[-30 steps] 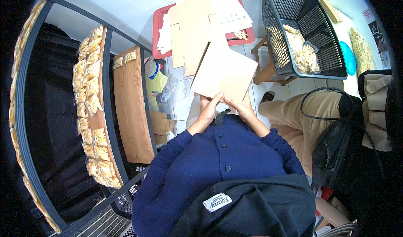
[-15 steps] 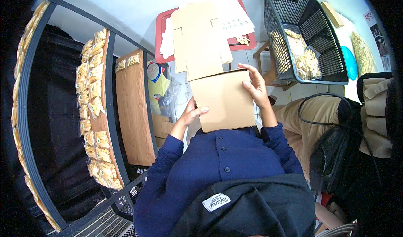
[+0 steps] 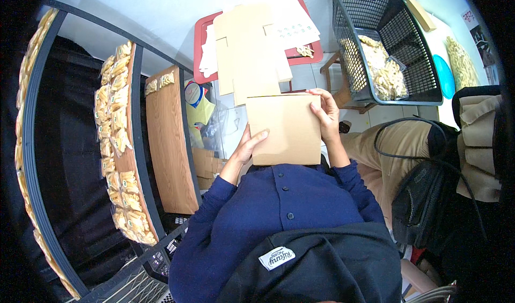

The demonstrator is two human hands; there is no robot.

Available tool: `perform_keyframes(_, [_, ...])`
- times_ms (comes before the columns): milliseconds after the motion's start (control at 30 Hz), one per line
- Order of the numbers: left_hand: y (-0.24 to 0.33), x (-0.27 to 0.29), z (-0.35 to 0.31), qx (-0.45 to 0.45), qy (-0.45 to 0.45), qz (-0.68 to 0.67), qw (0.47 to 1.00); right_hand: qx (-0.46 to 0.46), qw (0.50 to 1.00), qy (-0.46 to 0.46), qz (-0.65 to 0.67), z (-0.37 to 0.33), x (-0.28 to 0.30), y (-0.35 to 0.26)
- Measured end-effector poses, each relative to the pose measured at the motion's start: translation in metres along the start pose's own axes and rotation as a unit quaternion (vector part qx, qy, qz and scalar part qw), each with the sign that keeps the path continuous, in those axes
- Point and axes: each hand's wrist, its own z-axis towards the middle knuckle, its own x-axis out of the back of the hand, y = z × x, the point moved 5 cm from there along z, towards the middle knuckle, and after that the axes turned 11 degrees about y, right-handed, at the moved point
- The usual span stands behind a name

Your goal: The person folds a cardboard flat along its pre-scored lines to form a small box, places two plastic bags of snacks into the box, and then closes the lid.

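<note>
A brown cardboard box [image 3: 286, 128] is held up in front of my chest between both hands, one broad plain side facing me. My left hand [image 3: 249, 145] grips its lower left edge, thumb lying on the near side and the fingers hidden behind. Around the upper right corner wraps my right hand [image 3: 326, 115], its thumb on the near side and fingertips at the top edge. Just beyond the box lie flat, unfolded cardboard box blanks [image 3: 241, 40], stacked on a red tray table [image 3: 204, 40].
White printed sheets [image 3: 300, 26] lie beside the blanks. To the right, a black plastic crate [image 3: 424, 61] holds bagged snacks [image 3: 387, 75] on a wooden stool. Left of me stands a rack with wooden shelves [image 3: 170, 152] and several snack packets [image 3: 120, 107]. A person's beige-trousered leg [image 3: 397, 144] is at right.
The box has tilted slightly, and its dark top gap now shows as a thin closed-looking edge. My right hand has shifted slightly down with it; both hands keep their hold.
</note>
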Motion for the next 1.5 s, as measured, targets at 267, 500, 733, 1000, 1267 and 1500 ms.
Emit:
perform_keyframes(267, [0.010,-0.006,0.001,-0.012,-0.005,0.071,0.997,0.017,0.993,-0.002,-0.115,0.004,-0.005,-0.020])
perform_keyframes(500, [0.020,-0.013,-0.005,-0.043,-0.018,0.069,0.997,0.101,0.946,-0.045,-0.306,0.013,-0.014,-0.046])
perform_keyframes(733, [0.012,-0.008,-0.012,-0.022,-0.002,0.065,0.998,0.030,0.958,-0.062,-0.280,0.003,-0.015,-0.028])
perform_keyframes(1000, [0.025,-0.008,-0.003,-0.054,0.027,0.041,0.997,0.076,0.954,-0.082,-0.276,0.002,-0.029,-0.039])
perform_keyframes(1267, [0.021,-0.002,-0.015,-0.098,0.062,-0.002,0.993,0.126,0.929,-0.087,-0.336,-0.006,-0.042,-0.049])
perform_keyframes(1500, [0.010,0.026,-0.035,-0.104,0.146,-0.021,0.984,-0.155,0.965,-0.139,-0.162,-0.044,-0.042,0.000])
